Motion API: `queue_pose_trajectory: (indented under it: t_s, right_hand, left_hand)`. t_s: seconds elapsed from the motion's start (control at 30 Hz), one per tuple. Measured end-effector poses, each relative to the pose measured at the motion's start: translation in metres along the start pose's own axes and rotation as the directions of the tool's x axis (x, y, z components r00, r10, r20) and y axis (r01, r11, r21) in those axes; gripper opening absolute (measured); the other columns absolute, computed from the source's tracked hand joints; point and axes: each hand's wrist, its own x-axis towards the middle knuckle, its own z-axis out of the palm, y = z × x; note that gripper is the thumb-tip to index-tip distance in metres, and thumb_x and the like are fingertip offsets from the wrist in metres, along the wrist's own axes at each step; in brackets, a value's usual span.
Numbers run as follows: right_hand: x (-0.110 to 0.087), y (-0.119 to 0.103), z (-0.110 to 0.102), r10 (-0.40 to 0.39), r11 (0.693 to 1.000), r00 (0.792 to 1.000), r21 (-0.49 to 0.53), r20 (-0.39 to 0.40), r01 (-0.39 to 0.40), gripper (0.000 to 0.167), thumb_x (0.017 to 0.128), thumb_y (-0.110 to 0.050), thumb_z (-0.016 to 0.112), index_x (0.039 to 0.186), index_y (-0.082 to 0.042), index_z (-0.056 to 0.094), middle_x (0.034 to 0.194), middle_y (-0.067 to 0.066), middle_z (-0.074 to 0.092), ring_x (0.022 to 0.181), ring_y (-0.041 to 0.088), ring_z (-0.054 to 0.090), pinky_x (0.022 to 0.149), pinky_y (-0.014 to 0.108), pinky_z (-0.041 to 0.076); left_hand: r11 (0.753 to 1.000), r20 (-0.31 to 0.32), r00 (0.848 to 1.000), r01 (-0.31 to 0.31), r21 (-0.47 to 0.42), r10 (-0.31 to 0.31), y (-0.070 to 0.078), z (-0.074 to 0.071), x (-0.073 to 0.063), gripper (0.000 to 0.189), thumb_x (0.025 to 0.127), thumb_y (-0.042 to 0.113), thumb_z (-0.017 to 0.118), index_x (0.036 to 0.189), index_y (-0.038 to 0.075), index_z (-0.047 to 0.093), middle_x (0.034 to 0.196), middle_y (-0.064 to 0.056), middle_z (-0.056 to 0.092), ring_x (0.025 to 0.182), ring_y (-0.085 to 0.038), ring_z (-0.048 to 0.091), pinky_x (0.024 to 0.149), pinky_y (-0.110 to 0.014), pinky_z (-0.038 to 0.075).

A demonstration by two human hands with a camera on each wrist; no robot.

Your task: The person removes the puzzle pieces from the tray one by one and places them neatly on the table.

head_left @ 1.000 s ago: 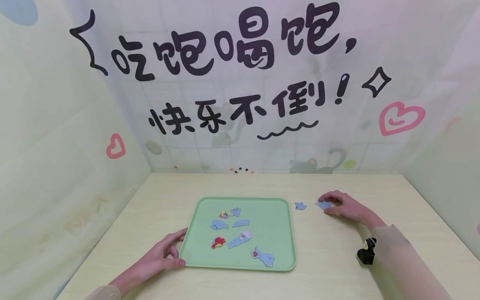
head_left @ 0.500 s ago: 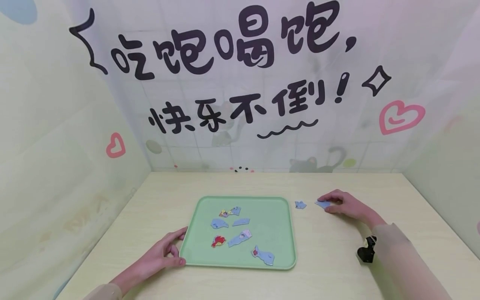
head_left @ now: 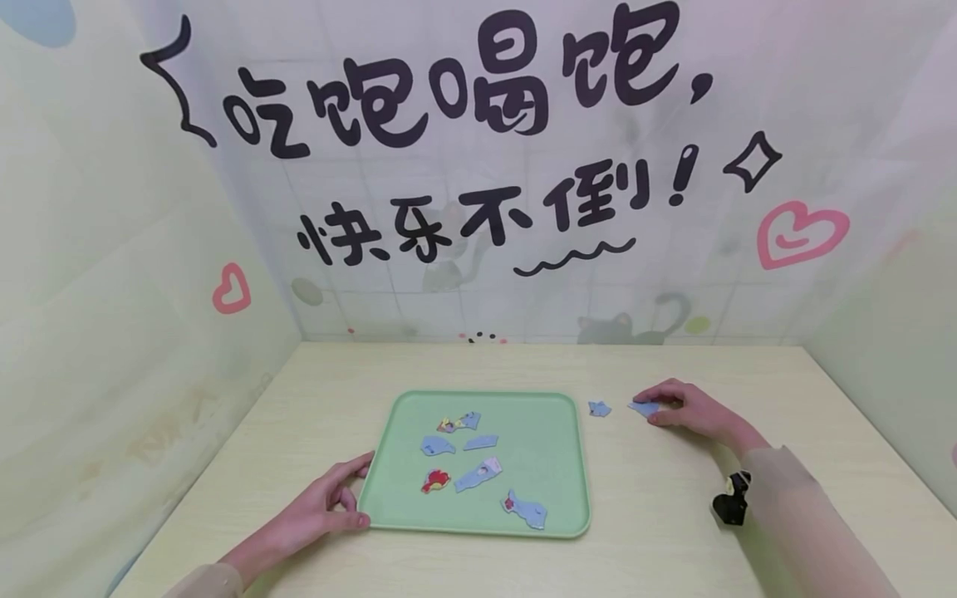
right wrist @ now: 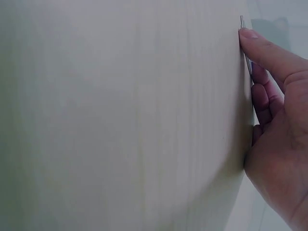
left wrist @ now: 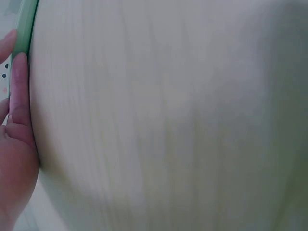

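My left hand (head_left: 317, 507) holds the pale green tray (head_left: 549, 448) at its near left corner, thumb on the front corner and a finger along the left side. The left wrist view shows the fingers against the tray's green edge (left wrist: 26, 24). On the table right of the tray, my right hand (head_left: 695, 411) grips a flat light blue puzzle piece (head_left: 641, 408) between thumb and fingers. Its thin edge shows beyond the thumb in the right wrist view, the piece lying close to the tabletop. Another small blue puzzle piece (head_left: 599, 409) lies between that hand and the tray.
Several loose puzzle pieces lie apart on the tray, among them a red and yellow one (head_left: 435, 481) and a long blue one (head_left: 478, 474). A black device (head_left: 731, 500) sits by the right sleeve. Printed cloth walls (head_left: 478, 307) border the wooden table (head_left: 643, 498).
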Motion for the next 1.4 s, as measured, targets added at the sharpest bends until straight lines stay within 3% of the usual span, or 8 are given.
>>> queue_pose_trajectory:
  t_s: [0.5,0.67,0.8,1.07,1.4]
  right_hand:
    - [-0.002,-0.003,0.0,0.009,1.0,1.0,-0.022,0.002,-0.009,0.036,0.092,-0.028,0.069,0.125,-0.014,0.067,0.129,0.017,0.057,0.114,0.028,0.052,0.096,0.04,0.043]
    - [-0.002,-0.004,-0.002,-0.018,0.999,1.0,-0.027,0.02,0.018,0.041,0.089,-0.025,0.073,0.127,-0.01,0.066,0.126,0.015,0.062,0.11,0.025,0.055,0.093,0.035,0.045]
    - [0.003,-0.01,-0.002,-0.053,0.997,0.998,-0.058,-0.023,0.051,0.044,0.087,-0.025,0.075,0.128,-0.009,0.065,0.122,0.012,0.065,0.107,0.024,0.055,0.091,0.035,0.045]
    - [0.016,-0.044,0.011,-0.158,0.984,0.984,-0.098,-0.088,0.149,0.042,0.087,-0.022,0.075,0.126,-0.009,0.066,0.122,0.013,0.066,0.11,0.031,0.057,0.093,0.048,0.045]
    - [0.018,-0.093,0.039,-0.189,0.981,0.982,-0.039,0.0,0.189,0.042,0.087,-0.024,0.075,0.127,-0.015,0.067,0.123,0.009,0.065,0.115,0.029,0.052,0.096,0.054,0.038]
  left_hand:
    - [1.0,0.0,1.0,-0.025,0.006,0.025,0.001,0.001,-0.001,0.092,0.084,0.013,0.076,0.155,-0.003,0.02,0.143,-0.026,0.035,0.079,-0.004,0.058,0.08,-0.018,0.043]
    - [0.999,0.022,0.999,-0.043,0.011,0.042,0.0,0.003,-0.002,0.092,0.084,0.013,0.075,0.155,-0.005,0.019,0.142,-0.029,0.035,0.078,-0.004,0.058,0.083,-0.018,0.042]
    - [0.999,0.018,0.999,-0.035,0.027,0.035,-0.002,0.003,-0.001,0.092,0.084,0.014,0.076,0.155,-0.004,0.019,0.142,-0.028,0.036,0.078,-0.004,0.059,0.085,-0.017,0.04]
    - [0.999,0.012,1.0,-0.028,0.028,0.028,-0.001,0.002,-0.001,0.093,0.084,0.014,0.076,0.155,-0.004,0.019,0.141,-0.028,0.036,0.078,-0.005,0.059,0.084,-0.017,0.04]
    - [0.999,0.009,0.999,-0.039,0.025,0.039,0.002,0.0,-0.001,0.093,0.084,0.013,0.076,0.155,-0.005,0.019,0.141,-0.028,0.036,0.078,-0.005,0.059,0.083,-0.018,0.04]
